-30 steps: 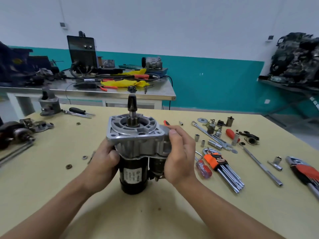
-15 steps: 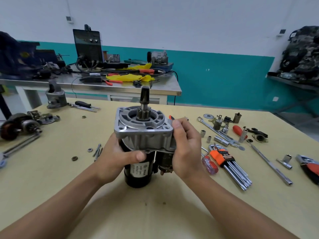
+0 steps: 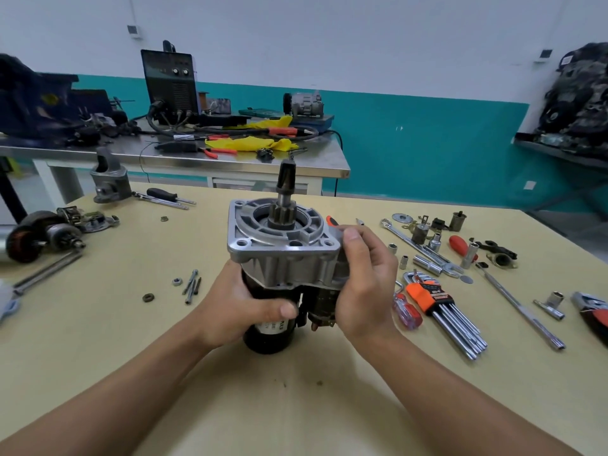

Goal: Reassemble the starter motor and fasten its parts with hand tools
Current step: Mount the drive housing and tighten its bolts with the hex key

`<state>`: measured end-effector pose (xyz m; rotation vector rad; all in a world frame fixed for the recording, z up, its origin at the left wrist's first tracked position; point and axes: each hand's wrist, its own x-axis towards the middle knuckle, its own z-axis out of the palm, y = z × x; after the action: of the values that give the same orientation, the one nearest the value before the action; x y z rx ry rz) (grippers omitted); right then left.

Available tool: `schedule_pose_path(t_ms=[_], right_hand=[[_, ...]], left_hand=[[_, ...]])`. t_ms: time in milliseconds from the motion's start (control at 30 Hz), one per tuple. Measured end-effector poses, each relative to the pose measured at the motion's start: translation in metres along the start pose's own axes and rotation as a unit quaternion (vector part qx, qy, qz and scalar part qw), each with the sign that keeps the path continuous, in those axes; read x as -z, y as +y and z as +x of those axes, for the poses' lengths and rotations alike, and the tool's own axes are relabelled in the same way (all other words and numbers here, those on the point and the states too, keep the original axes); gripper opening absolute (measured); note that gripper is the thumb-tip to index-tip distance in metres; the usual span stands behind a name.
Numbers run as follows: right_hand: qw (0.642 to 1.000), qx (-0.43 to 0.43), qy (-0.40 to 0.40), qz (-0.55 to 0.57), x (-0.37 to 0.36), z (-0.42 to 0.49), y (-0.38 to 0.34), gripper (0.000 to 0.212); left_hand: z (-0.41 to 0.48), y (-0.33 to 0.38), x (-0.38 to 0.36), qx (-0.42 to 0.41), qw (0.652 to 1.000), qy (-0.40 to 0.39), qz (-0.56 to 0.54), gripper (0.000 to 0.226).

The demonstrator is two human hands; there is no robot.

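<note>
Upright at centre of pale yellow counter [image 3: 98, 324]: black-bodied starter motor with silver aluminium nose housing [image 3: 283, 258], pinion shaft protruding on top. Fingers of left hand [image 3: 230, 311] wrapped round black body; fingers of right hand [image 3: 365, 284] clamped on housing side. Orange-holdered hex key set [image 3: 441, 307] lying just to the right.

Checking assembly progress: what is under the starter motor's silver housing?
The black motor body, gripped by the left hand, and a smaller cylinder beside it. The right hand, gripping the housing, covers part of that cylinder.

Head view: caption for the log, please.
Left hand and right hand grip the upright starter motor at the table, hex keys alongside.
</note>
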<state>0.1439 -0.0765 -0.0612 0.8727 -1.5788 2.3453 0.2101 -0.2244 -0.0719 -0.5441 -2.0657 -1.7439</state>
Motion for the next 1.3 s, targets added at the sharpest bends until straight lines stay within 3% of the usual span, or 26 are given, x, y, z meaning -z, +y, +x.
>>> schedule_pose_path(t_ms=[200, 333, 533, 633, 733, 833, 900, 967, 1033, 1067, 1167, 1300], right_hand=[[1.0, -0.011, -0.006, 0.003, 0.001, -0.001, -0.004, 0.045], [0.997, -0.016, -0.073, 0.035, 0.007, -0.002, -0.008, 0.042], [0.982, -0.034, -0.181, -0.033, 0.015, -0.005, 0.001, 0.073], [0.976, -0.063, -0.198, -0.065, 0.015, 0.0, 0.002, 0.087], [0.979, -0.06, -0.186, -0.064, 0.016, 0.0, 0.002, 0.076], [0.981, -0.053, -0.173, -0.071, 0.016, -0.003, 0.0, 0.069], [0.98, -0.064, -0.171, -0.08, 0.016, -0.005, -0.001, 0.069], [0.979, -0.073, -0.168, -0.087, 0.016, -0.006, -0.003, 0.07], [0.979, -0.078, -0.165, -0.089, 0.016, -0.006, -0.004, 0.071], [0.979, -0.077, -0.164, -0.092, 0.015, -0.007, -0.005, 0.07], [0.979, -0.071, -0.161, -0.099, 0.013, -0.007, -0.007, 0.068], [0.98, -0.068, -0.156, -0.102, 0.013, -0.009, -0.009, 0.067]], left_hand=[[-0.003, -0.006, -0.006, 0.005, 0.996, 0.082, -0.02, 0.069], [-0.006, -0.008, -0.007, -0.003, 0.991, 0.118, -0.064, 0.054], [-0.007, -0.008, -0.013, -0.017, 0.985, 0.144, -0.099, 0.053], [-0.009, -0.007, -0.013, -0.028, 0.988, 0.118, -0.094, 0.041], [-0.007, -0.006, -0.008, -0.004, 0.996, 0.077, -0.054, 0.045], [-0.008, 0.005, 0.02, 0.079, 0.996, -0.043, 0.013, 0.056], [-0.011, 0.019, 0.054, 0.164, 0.979, -0.077, 0.09, 0.066], [-0.015, 0.029, 0.084, 0.223, 0.941, 0.019, 0.252, 0.053], [-0.017, 0.031, 0.101, 0.265, 0.857, 0.149, 0.416, 0.03], [-0.017, 0.028, 0.103, 0.286, 0.819, 0.178, 0.466, 0.021], [-0.017, 0.018, 0.095, 0.337, 0.758, 0.165, 0.533, 0.014], [-0.016, 0.003, 0.078, 0.368, 0.725, 0.133, 0.567, 0.027]])
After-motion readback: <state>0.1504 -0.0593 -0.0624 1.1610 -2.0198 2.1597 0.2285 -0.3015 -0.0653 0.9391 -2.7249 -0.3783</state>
